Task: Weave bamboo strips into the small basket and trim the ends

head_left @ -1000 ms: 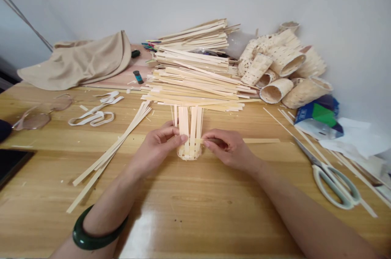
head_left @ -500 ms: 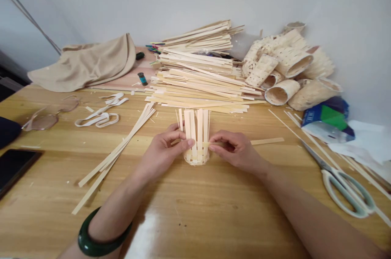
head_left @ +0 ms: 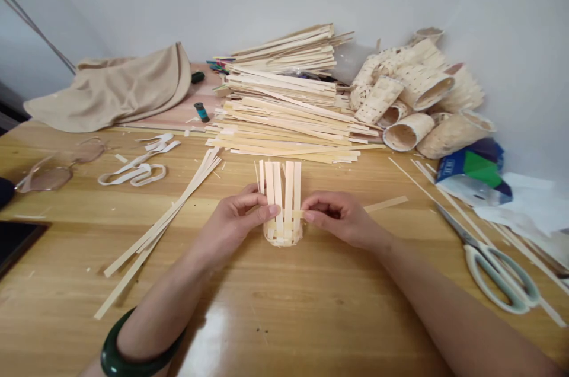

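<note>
A small half-woven basket [head_left: 283, 211] of pale strips stands on the wooden table [head_left: 284, 306], its uprights pointing up. My left hand [head_left: 233, 221] grips the basket's left side, fingers pressed on the uprights. My right hand [head_left: 340, 218] pinches a thin horizontal strip [head_left: 386, 204] that runs from the basket's right side out over the table. A dark green bangle [head_left: 133, 353] sits on my left wrist.
A tall heap of flat strips [head_left: 284, 110] lies behind the basket. Finished woven tubes [head_left: 422, 110] are piled at the back right. Scissors [head_left: 493, 270] lie at the right, loose long strips [head_left: 164, 217] at the left, with glasses [head_left: 57, 166], white bands [head_left: 137, 169] and a beige cloth [head_left: 115, 86].
The basket and both hands have shifted slightly toward me on the table. The horizontal strip's free end has tilted a little. Both grips stay the same.
</note>
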The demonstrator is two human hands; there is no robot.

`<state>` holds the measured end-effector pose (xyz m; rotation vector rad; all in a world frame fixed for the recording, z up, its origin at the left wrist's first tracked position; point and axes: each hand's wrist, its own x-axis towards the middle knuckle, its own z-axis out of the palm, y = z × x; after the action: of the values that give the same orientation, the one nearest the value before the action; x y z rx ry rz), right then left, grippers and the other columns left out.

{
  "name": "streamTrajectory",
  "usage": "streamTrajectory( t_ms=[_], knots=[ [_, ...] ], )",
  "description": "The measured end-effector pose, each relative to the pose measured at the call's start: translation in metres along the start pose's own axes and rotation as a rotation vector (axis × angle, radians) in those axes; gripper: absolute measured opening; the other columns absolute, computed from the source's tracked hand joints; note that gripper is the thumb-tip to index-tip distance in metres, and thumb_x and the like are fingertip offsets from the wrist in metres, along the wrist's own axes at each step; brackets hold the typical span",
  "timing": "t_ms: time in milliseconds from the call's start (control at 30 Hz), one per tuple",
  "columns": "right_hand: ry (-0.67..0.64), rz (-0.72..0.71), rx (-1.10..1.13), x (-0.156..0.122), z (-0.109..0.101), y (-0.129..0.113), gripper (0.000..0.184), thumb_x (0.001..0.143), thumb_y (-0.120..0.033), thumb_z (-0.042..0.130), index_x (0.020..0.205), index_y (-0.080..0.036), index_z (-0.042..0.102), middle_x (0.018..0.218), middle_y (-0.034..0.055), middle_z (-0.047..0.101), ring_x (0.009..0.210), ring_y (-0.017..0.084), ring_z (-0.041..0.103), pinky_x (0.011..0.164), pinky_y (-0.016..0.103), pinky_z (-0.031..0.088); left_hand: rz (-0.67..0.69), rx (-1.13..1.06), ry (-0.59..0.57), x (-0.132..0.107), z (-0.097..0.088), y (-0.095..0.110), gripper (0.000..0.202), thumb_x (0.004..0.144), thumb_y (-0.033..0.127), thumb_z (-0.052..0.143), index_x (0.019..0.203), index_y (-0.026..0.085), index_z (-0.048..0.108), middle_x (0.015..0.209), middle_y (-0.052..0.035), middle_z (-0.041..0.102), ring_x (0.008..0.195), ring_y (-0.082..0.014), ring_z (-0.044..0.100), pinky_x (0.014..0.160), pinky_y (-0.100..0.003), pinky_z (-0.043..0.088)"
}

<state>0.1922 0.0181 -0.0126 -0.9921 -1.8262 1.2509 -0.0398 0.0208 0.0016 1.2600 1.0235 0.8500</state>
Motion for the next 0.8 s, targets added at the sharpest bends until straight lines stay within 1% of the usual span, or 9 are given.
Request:
streamTrajectory(
  t_ms=[67, 100, 233, 333, 433, 533, 600, 667, 800],
  knots=[
    [-0.039, 0.058, 0.080, 0.0009, -0.0010, -0.0012, 0.033, 0.094, -0.050, 0.066, 0.082, -0.019, 0.068, 0.064, -0.0045, 0.052, 0.054, 0.009, 0.039, 0.050, 0.023, 0.032, 0.006, 0.009, -0.014, 0.0002, 0.0002, 0.0004, 0.021, 0.082, 0.040, 0.079, 0.068, 0.025, 0.080, 0.099, -0.0055, 0.067, 0.109, -0.0275, 0.065, 0.117, -0.049, 0.042],
    [-0.038, 0.063, 0.077, 0.0010, -0.0013, -0.0015, 0.033, 0.094, -0.050, 0.066, 0.082, -0.019, 0.069, 0.064, -0.0042, 0.053, 0.055, 0.009, 0.039, 0.050, 0.023, 0.032, 0.012, 0.016, -0.015, 0.0004, 0.0002, 0.0005, 0.022, 0.082, 0.041, 0.079, 0.067, 0.025, 0.079, 0.099, -0.0055, 0.067, 0.108, -0.0273, 0.066, 0.116, -0.048, 0.043],
    [0.015, -0.008, -0.080, -0.0006, -0.0019, -0.0010, 0.031, 0.097, -0.045, 0.062, 0.089, -0.019, 0.076, 0.069, -0.0011, 0.062, 0.056, 0.010, 0.042, 0.050, 0.024, 0.033, 0.052, 0.071, 0.038, 0.0006, -0.0003, 0.0004, 0.027, 0.080, 0.048, 0.080, 0.068, 0.024, 0.079, 0.102, -0.0059, 0.065, 0.106, -0.0267, 0.065, 0.107, -0.045, 0.049],
    [0.006, -0.026, -0.115, -0.0016, -0.0024, 0.0002, 0.030, 0.097, -0.044, 0.061, 0.095, -0.019, 0.078, 0.071, -0.0006, 0.065, 0.056, 0.011, 0.044, 0.051, 0.024, 0.034, 0.070, 0.101, 0.051, 0.0006, -0.0013, 0.0005, 0.032, 0.080, 0.053, 0.080, 0.070, 0.023, 0.079, 0.108, -0.0065, 0.065, 0.110, -0.0272, 0.064, 0.106, -0.043, 0.049],
    [-0.008, 0.043, -0.036, -0.0009, -0.0022, 0.0017, 0.031, 0.095, -0.049, 0.065, 0.090, -0.019, 0.073, 0.070, -0.0014, 0.062, 0.057, 0.010, 0.044, 0.053, 0.023, 0.035, 0.041, 0.082, -0.002, 0.0010, -0.0025, 0.0006, 0.033, 0.082, 0.055, 0.079, 0.072, 0.023, 0.080, 0.110, -0.0067, 0.066, 0.110, -0.0276, 0.064, 0.109, -0.044, 0.045],
    [-0.027, 0.126, 0.051, 0.0004, -0.0012, 0.0035, 0.039, 0.089, -0.057, 0.070, 0.083, -0.019, 0.068, 0.070, -0.0014, 0.061, 0.061, 0.011, 0.048, 0.056, 0.023, 0.039, -0.006, 0.028, -0.075, 0.0009, -0.0030, 0.0013, 0.032, 0.082, 0.052, 0.079, 0.076, 0.021, 0.081, 0.119, -0.0073, 0.067, 0.114, -0.0277, 0.062, 0.113, -0.042, 0.041],
    [-0.047, 0.147, 0.074, 0.0008, -0.0005, 0.0042, 0.043, 0.087, -0.061, 0.071, 0.081, -0.019, 0.067, 0.071, -0.0009, 0.061, 0.063, 0.011, 0.050, 0.058, 0.024, 0.041, -0.023, 0.006, -0.097, 0.0005, -0.0026, 0.0015, 0.031, 0.083, 0.051, 0.079, 0.077, 0.020, 0.081, 0.122, -0.0074, 0.066, 0.115, -0.0275, 0.062, 0.112, -0.040, 0.040],
    [-0.050, 0.142, 0.085, 0.0006, -0.0004, 0.0043, 0.043, 0.088, -0.061, 0.070, 0.080, -0.019, 0.066, 0.069, -0.0016, 0.059, 0.062, 0.011, 0.048, 0.058, 0.024, 0.040, -0.024, 0.001, -0.097, 0.0001, -0.0021, 0.0004, 0.031, 0.083, 0.050, 0.079, 0.076, 0.020, 0.080, 0.120, -0.0072, 0.066, 0.113, -0.0268, 0.061, 0.110, -0.039, 0.040],
    [-0.066, 0.095, 0.106, 0.0002, -0.0014, 0.0034, 0.035, 0.091, -0.052, 0.071, 0.082, -0.019, 0.068, 0.071, -0.0016, 0.060, 0.062, 0.011, 0.050, 0.059, 0.024, 0.042, -0.069, -0.081, -0.102, -0.0009, -0.0026, -0.0068, 0.028, 0.087, 0.046, 0.076, 0.077, 0.020, 0.080, 0.108, -0.0065, 0.066, 0.107, -0.0250, 0.062, 0.102, -0.038, 0.043]
  ],
)
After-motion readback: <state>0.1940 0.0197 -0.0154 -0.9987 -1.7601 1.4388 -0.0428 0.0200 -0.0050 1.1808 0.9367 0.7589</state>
